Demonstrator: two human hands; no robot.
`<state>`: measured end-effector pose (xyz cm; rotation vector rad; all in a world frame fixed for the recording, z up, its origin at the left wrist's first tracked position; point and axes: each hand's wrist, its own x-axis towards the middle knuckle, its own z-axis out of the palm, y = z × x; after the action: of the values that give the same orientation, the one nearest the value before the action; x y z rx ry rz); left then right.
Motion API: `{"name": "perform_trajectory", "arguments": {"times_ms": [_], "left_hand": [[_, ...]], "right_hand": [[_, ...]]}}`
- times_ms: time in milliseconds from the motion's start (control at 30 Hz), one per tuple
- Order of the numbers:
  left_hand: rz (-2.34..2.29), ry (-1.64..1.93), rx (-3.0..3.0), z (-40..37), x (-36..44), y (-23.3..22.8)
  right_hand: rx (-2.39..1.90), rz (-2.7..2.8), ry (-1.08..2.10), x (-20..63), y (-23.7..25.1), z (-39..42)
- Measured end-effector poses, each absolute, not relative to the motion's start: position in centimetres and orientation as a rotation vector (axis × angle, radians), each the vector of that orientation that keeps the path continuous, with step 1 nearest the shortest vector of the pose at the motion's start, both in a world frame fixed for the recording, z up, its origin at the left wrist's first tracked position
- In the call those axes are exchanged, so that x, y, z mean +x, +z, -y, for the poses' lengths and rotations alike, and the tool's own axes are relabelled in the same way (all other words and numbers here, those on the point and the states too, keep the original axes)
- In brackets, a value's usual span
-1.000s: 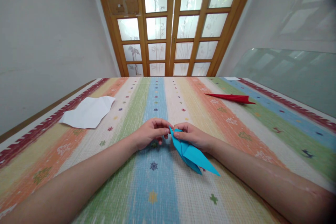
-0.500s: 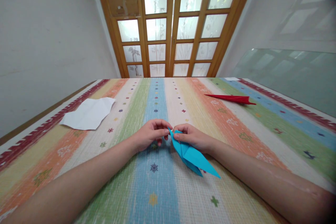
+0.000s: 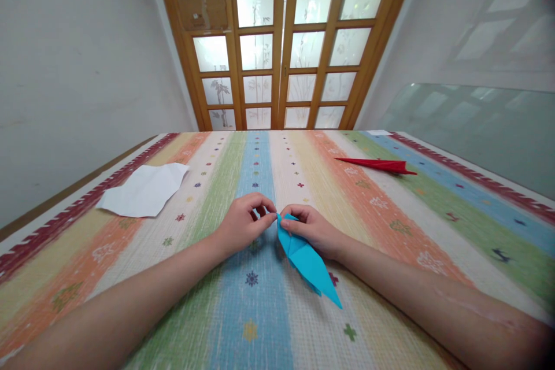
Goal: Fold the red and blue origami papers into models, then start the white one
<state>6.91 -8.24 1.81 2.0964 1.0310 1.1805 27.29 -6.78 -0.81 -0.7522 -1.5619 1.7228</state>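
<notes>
A folded piece of blue paper [image 3: 307, 257] is held above the striped tablecloth, its long pointed end slanting down toward the lower right. My right hand [image 3: 313, 230] grips the paper near its upper end, thumb on top and fingers behind. Thumb and forefinger of my left hand [image 3: 250, 221] pinch the narrow upper tip of the same paper. The two hands nearly meet at that tip. Part of the paper's upper end is hidden by my right thumb.
A creased white sheet of paper [image 3: 145, 191] lies on the tablecloth [image 3: 232, 324] at the left. Farther back on the right is a red folded paper [image 3: 379, 165] with a long point. Wooden doors with glass panes [image 3: 277, 46] stand beyond the table.
The blue paper has turned, so its long lower point has swung left and toward me. My left fingers have closed in on the upper tip. The view has shifted slightly.
</notes>
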Motion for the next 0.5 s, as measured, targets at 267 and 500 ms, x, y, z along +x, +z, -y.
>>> {"name": "perform_trajectory", "arguments": {"times_ms": [267, 500], "left_hand": [[-0.962, 1.240, 2.381, 8.94, 6.86, 1.73], [-0.930, 1.273, 2.474, 9.00, 6.74, 1.41]], "right_hand": [[-0.758, 1.518, 1.631, 27.16, -0.92, 6.70], [-0.806, 1.501, 1.633, 27.10, -1.22, 6.63]]}}
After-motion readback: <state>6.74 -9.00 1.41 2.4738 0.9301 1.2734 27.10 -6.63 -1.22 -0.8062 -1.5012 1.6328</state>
